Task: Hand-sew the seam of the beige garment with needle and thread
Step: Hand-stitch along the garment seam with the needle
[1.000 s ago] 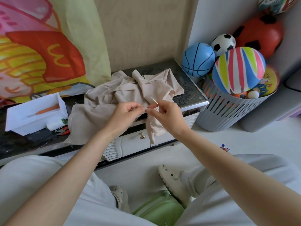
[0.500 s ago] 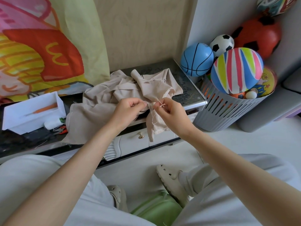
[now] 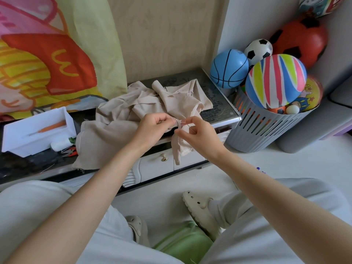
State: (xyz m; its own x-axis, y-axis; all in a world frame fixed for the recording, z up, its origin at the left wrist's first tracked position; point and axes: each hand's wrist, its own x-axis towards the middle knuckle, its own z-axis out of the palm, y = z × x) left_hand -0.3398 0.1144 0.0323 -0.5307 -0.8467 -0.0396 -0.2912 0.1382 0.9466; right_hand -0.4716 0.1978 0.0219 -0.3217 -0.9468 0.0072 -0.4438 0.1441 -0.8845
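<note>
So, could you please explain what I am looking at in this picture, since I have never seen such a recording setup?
There is no machine here: a person wears one wide-angle camera on the head, looking forward and down, so the two bare arms are their own. A beige garment lies crumpled on the dark cabinet top, one part hanging over the front edge. The left hand pinches a fold of it; the right hand pinches at the seam beside it, apparently on the needle, which is almost too fine to see. To the left sits a white tray with an orange-handled tool; to the right, on the floor, a grey basket of balls.
</note>
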